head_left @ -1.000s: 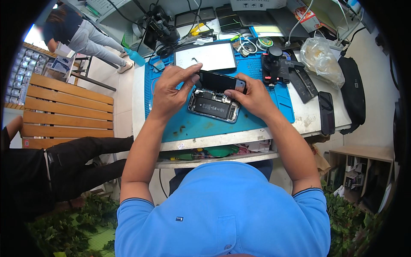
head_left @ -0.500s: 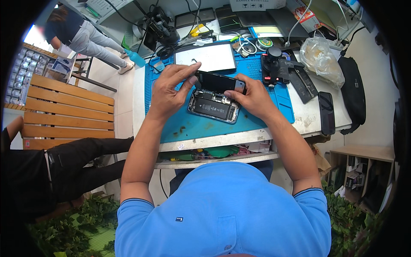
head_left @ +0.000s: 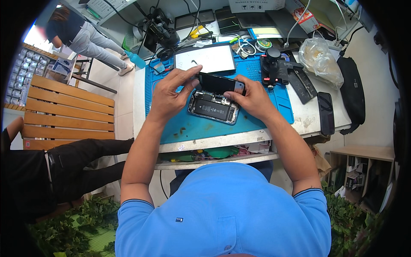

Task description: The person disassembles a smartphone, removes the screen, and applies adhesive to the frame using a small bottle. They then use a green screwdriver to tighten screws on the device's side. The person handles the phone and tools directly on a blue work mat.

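An opened phone body (head_left: 212,108) lies on the blue work mat (head_left: 175,128), its dark battery and boards exposed. Tilted up along the body's far side is the black phone screen (head_left: 216,84). My right hand (head_left: 252,96) pinches the screen's right end between thumb and fingers, with the thumb low near the body. At the screen's left end is my left hand (head_left: 171,91), thumb and fingers closed about its edge. The fingers partly hide both ends of the screen.
Behind my hands lies a white pad (head_left: 205,59) bearing a small dark part. A black microscope-like device (head_left: 160,30) stands at back left, a black clamp stand (head_left: 273,68) to the right. A plastic bag (head_left: 320,60) and a dark phone (head_left: 326,113) lie further right. Two people are at left.
Both hands keep hold of the screen with hardly any movement. The screen's left end and my left fingertips have shifted very slightly.
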`<state>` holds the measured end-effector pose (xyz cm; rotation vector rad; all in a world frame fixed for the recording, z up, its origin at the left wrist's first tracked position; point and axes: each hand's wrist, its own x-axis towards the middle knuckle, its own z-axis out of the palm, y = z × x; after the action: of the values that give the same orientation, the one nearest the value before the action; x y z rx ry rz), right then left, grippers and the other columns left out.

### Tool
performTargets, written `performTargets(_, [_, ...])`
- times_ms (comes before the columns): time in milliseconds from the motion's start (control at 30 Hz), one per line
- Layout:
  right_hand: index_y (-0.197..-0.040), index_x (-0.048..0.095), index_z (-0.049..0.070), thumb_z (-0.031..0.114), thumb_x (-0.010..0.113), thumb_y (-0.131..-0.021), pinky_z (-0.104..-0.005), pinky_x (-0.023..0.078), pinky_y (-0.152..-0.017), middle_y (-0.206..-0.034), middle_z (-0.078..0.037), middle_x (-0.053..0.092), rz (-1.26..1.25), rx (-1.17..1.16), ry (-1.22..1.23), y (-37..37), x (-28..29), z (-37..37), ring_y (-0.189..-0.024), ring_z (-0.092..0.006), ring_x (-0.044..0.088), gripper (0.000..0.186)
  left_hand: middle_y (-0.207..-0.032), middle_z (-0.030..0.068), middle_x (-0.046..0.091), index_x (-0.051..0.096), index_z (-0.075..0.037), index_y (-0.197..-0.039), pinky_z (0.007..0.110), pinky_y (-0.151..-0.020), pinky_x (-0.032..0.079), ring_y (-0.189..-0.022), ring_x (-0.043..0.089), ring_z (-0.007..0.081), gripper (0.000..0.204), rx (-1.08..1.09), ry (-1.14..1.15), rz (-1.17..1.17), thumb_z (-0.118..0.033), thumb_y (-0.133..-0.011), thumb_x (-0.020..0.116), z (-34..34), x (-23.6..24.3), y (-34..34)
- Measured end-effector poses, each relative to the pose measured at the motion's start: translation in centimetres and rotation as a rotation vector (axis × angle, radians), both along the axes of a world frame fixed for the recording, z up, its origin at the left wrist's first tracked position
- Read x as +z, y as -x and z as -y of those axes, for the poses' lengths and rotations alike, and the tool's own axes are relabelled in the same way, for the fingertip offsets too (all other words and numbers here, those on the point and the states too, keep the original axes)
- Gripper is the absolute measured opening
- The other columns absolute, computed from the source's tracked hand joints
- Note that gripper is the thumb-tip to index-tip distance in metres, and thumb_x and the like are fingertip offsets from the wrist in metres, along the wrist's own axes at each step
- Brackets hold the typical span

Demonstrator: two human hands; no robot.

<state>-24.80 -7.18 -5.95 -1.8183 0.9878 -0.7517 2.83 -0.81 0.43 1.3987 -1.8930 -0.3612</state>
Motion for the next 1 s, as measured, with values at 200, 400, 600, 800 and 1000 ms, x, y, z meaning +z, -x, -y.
performTargets(200, [-0.112, 0.074, 0.006, 0.033, 0.089, -0.096, -0.0339, 0.05, -0.062, -0.077, -0.007, 0.079, 0.003, -0.001, 0.007, 0.0, 0.0, 0.0, -0.066, -0.0165, 0.073, 0.035, -0.107, 0.0057, 0.076, 0.074, -0.018, -0.15, 0.032, -0.079, 0.057, -0.09, 0.068, 0.0167, 0.046, -0.031, 0.022, 0.006, -0.007, -0.105, 0.076, 0.0, 0.0, 0.2])
performTargets(400, [-0.112, 0.075, 0.006, 0.032, 0.089, -0.096, -0.0344, 0.05, -0.063, -0.078, -0.007, 0.079, 0.001, 0.0, -0.011, 0.0, -0.1, 0.1, -0.067, -0.0169, 0.073, 0.033, -0.106, 0.0059, 0.074, 0.073, -0.018, -0.151, 0.029, -0.077, 0.056, -0.086, 0.066, 0.0151, 0.048, -0.066, 0.034, -0.018, -0.005, -0.105, 0.075, -0.1, -0.1, 0.4])
performTargets(600, [-0.113, 0.075, 0.006, 0.032, 0.089, -0.096, -0.0343, 0.05, -0.063, -0.078, -0.007, 0.079, 0.005, -0.004, -0.007, 0.0, -0.2, 0.0, -0.067, -0.0165, 0.073, 0.034, -0.107, 0.0062, 0.075, 0.073, -0.017, -0.151, 0.03, -0.078, 0.056, -0.088, 0.068, 0.0157, 0.048, -0.086, 0.055, -0.049, -0.004, -0.104, 0.075, 0.1, -0.5, 0.2])
performTargets(800, [-0.114, 0.075, 0.006, 0.032, 0.089, -0.096, -0.0336, 0.05, -0.063, -0.078, -0.007, 0.079, 0.01, -0.002, 0.003, 0.0, -0.1, 0.0, -0.066, -0.016, 0.073, 0.035, -0.112, 0.0077, 0.077, 0.072, -0.015, -0.151, 0.031, -0.08, 0.058, -0.091, 0.071, 0.0172, 0.05, -0.097, 0.097, 0.013, -0.004, -0.103, 0.077, 0.1, -0.6, -0.2])
performTargets(1000, [-0.112, 0.074, 0.005, 0.031, 0.089, -0.096, -0.0335, 0.052, -0.064, -0.079, -0.009, 0.08, 0.025, -0.001, -0.022, -0.1, 0.1, -0.1, -0.069, -0.0162, 0.075, 0.034, -0.118, 0.0101, 0.079, 0.072, -0.015, -0.15, 0.032, -0.085, 0.063, -0.098, 0.076, 0.0193, 0.053, -0.083, 0.056, -0.05, -0.003, -0.099, 0.081, -0.1, -0.6, 0.3])
